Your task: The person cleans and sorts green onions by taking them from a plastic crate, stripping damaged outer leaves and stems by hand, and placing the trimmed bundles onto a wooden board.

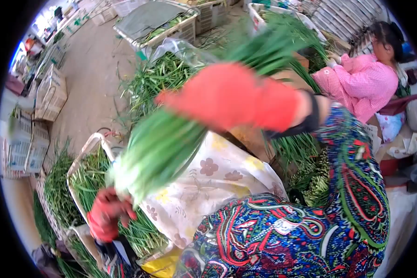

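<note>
In the head view my right hand (236, 99), in a red glove and blurred by motion, is wrapped around a thick bunch of chives (162, 148). The pale root ends point down to the left, and the green leaves stretch to the upper right. Just below the root ends is my left hand (109, 213), also red-gloved, with its fingers bent and apart. I cannot tell whether it touches the stalks. Beneath the bunch, a white flower-printed cloth (213, 171) covers my lap area.
A white crate (72, 173) of greens stands at left, with loose greens (157, 76) piled ahead. Another person in a pink checked top (363, 83) handles greens at right. More crates (51, 95) line the floor (90, 69). Trimmed stalks (315, 185) lie beside my right arm.
</note>
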`<state>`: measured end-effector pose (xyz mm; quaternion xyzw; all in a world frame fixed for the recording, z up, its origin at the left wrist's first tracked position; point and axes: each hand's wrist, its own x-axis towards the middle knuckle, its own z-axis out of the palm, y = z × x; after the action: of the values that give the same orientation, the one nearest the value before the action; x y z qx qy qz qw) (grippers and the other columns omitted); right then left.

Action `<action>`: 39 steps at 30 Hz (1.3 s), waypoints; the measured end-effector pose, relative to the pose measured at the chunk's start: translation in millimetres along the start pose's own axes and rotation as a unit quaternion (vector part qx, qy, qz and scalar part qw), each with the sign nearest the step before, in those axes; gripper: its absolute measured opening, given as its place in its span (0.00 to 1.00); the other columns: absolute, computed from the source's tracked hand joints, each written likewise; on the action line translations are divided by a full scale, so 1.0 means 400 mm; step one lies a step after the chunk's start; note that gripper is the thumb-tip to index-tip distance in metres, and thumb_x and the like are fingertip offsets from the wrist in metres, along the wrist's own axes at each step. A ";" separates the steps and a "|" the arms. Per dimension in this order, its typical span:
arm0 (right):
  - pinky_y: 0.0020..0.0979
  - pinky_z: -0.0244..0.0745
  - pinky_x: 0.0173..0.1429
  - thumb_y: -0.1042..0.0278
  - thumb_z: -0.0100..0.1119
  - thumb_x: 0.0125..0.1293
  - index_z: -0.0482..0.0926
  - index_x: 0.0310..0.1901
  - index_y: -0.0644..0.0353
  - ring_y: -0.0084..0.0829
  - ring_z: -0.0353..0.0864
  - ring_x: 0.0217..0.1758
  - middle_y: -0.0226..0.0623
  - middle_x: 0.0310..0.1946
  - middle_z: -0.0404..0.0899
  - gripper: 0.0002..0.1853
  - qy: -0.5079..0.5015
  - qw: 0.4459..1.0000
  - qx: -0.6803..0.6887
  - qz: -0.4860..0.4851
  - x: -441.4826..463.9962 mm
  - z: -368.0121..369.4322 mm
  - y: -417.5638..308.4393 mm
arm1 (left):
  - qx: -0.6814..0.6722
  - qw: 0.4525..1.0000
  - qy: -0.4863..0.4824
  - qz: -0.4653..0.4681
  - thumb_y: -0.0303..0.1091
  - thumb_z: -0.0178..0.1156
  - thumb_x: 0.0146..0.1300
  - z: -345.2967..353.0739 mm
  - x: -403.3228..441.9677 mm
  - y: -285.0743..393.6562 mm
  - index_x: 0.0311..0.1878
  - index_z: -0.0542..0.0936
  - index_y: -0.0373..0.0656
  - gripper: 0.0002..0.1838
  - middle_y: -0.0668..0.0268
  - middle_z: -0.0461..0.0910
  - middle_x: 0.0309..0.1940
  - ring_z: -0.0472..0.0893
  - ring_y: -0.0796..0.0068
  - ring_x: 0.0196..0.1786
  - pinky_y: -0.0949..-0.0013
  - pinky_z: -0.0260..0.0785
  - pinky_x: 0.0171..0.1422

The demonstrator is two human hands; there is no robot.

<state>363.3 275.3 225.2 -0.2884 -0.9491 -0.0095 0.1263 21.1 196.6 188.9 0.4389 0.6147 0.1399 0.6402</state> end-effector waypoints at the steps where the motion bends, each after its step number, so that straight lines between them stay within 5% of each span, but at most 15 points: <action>1: 0.35 0.72 0.26 0.65 0.46 0.58 0.71 0.42 0.53 0.38 0.77 0.23 0.35 0.22 0.75 0.11 0.115 0.987 -0.112 0.015 -0.070 -0.018 0.063 | -0.057 0.996 -0.032 0.062 0.27 0.59 0.49 -0.024 0.044 0.027 0.37 0.75 0.34 0.10 0.60 0.77 0.21 0.75 0.74 0.17 0.79 0.65 0.17; 4: 0.34 0.75 0.40 0.60 0.58 0.53 0.69 0.53 0.52 0.41 0.79 0.37 0.42 0.36 0.78 0.24 0.081 0.946 -0.167 0.267 -0.244 -0.133 0.123 | -0.145 0.976 -0.011 0.164 0.28 0.54 0.55 0.015 0.180 0.103 0.39 0.77 0.38 0.09 0.65 0.77 0.22 0.72 0.79 0.18 0.82 0.65 0.21; 7: 0.34 0.74 0.39 0.60 0.57 0.52 0.69 0.51 0.52 0.42 0.79 0.37 0.42 0.36 0.78 0.22 0.057 0.880 -0.138 0.452 -0.375 -0.107 0.184 | 0.072 0.969 -0.036 0.232 0.29 0.56 0.57 0.164 0.326 0.144 0.51 0.75 0.42 0.17 0.66 0.78 0.33 0.76 0.80 0.35 0.78 0.69 0.41; 11: 0.41 0.71 0.46 0.51 0.55 0.50 0.72 0.43 0.58 0.49 0.76 0.41 0.50 0.37 0.77 0.23 -0.078 0.771 0.000 0.632 -0.432 -0.005 0.263 | 0.278 0.829 -0.155 0.459 0.27 0.53 0.56 0.402 0.530 0.140 0.50 0.75 0.44 0.16 0.56 0.78 0.41 0.76 0.59 0.47 0.65 0.66 0.53; 14: 0.41 0.71 0.43 0.56 0.55 0.50 0.70 0.44 0.59 0.49 0.76 0.40 0.50 0.35 0.77 0.21 -0.091 0.804 0.007 0.587 -0.492 0.116 0.338 | 0.497 0.724 -0.038 0.477 0.33 0.58 0.51 0.456 0.741 0.031 0.54 0.72 0.45 0.23 0.55 0.73 0.50 0.69 0.57 0.56 0.62 0.60 0.62; 16: 0.43 0.71 0.44 0.58 0.51 0.51 0.71 0.42 0.61 0.50 0.76 0.41 0.51 0.36 0.77 0.19 -0.099 0.787 0.035 0.607 -0.465 0.115 0.335 | 0.532 0.774 0.069 0.336 0.36 0.61 0.48 0.366 0.768 0.049 0.59 0.68 0.49 0.31 0.57 0.66 0.58 0.61 0.54 0.63 0.57 0.54 0.66; 18: 0.43 0.71 0.45 0.59 0.50 0.52 0.71 0.43 0.62 0.50 0.76 0.41 0.51 0.36 0.77 0.19 -0.105 0.775 0.058 0.620 -0.453 0.129 0.347 | 0.603 0.731 0.256 0.190 0.37 0.63 0.45 0.321 0.737 0.109 0.64 0.60 0.50 0.39 0.59 0.58 0.64 0.54 0.51 0.67 0.50 0.48 0.67; 23: 0.40 0.69 0.50 0.55 0.56 0.46 0.62 0.57 0.64 0.47 0.73 0.49 0.52 0.46 0.73 0.36 -0.118 0.786 0.118 0.595 -0.439 0.192 0.373 | 0.664 0.541 0.172 0.486 0.39 0.67 0.34 0.442 0.748 0.194 0.67 0.52 0.56 0.52 0.59 0.50 0.67 0.47 0.53 0.70 0.46 0.38 0.69; 24: 0.39 0.67 0.53 0.54 0.58 0.45 0.59 0.59 0.65 0.46 0.70 0.52 0.52 0.50 0.70 0.39 -0.107 0.802 0.088 0.581 -0.448 0.223 0.372 | 0.614 0.594 0.115 0.507 0.39 0.68 0.33 0.501 0.755 0.192 0.67 0.53 0.57 0.52 0.61 0.50 0.67 0.47 0.54 0.69 0.46 0.38 0.69; 27: 0.36 0.53 0.66 0.48 0.61 0.40 0.50 0.64 0.67 0.43 0.52 0.66 0.51 0.63 0.52 0.51 -0.121 0.815 0.092 0.560 -0.463 0.270 0.375 | 0.606 0.523 0.108 0.590 0.33 0.57 0.46 0.641 0.789 0.227 0.67 0.54 0.57 0.41 0.63 0.51 0.67 0.50 0.57 0.69 0.46 0.41 0.69; 30: 0.34 0.54 0.66 0.46 0.61 0.38 0.48 0.65 0.67 0.44 0.52 0.67 0.51 0.64 0.53 0.54 -0.093 0.852 0.100 0.505 -0.484 0.260 0.372 | 0.590 0.531 0.075 0.604 0.30 0.50 0.51 0.709 0.776 0.292 0.66 0.57 0.55 0.35 0.64 0.55 0.65 0.54 0.63 0.68 0.50 0.44 0.69; 34: 0.33 0.57 0.64 0.46 0.55 0.48 0.58 0.61 0.67 0.44 0.60 0.63 0.53 0.60 0.60 0.42 -0.056 0.825 0.188 0.531 -0.487 0.213 0.449 | 0.567 0.538 0.047 0.621 0.27 0.51 0.50 0.731 0.806 0.309 0.66 0.55 0.51 0.36 0.62 0.52 0.67 0.52 0.62 0.69 0.49 0.41 0.69; 35: 0.36 0.63 0.59 0.54 0.48 0.57 0.72 0.51 0.62 0.45 0.69 0.57 0.52 0.52 0.69 0.25 0.054 0.901 0.153 0.403 -0.509 0.211 0.461 | 0.586 0.539 0.037 0.604 0.27 0.50 0.51 0.733 0.803 0.310 0.66 0.55 0.51 0.36 0.61 0.52 0.67 0.52 0.62 0.69 0.49 0.41 0.69; 38: 0.39 0.70 0.51 0.61 0.46 0.57 0.79 0.40 0.58 0.46 0.75 0.48 0.49 0.42 0.76 0.16 -0.013 0.787 0.122 0.605 -0.409 0.214 0.540 | 0.585 0.544 0.051 0.600 0.27 0.49 0.51 0.744 0.795 0.314 0.66 0.55 0.51 0.35 0.62 0.52 0.67 0.52 0.62 0.69 0.49 0.41 0.69; 39: 0.39 0.70 0.49 0.62 0.46 0.57 0.79 0.38 0.59 0.46 0.76 0.46 0.48 0.39 0.77 0.15 -0.068 0.817 0.078 0.568 -0.411 0.245 0.560 | 0.583 0.543 0.058 0.602 0.27 0.49 0.52 0.748 0.797 0.315 0.66 0.55 0.50 0.35 0.62 0.53 0.66 0.53 0.62 0.68 0.49 0.41 0.69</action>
<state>595.4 381.2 77.9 -0.7651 -0.6207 0.1578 0.0668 404.2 381.4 27.4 0.9733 0.1884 0.1281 -0.0275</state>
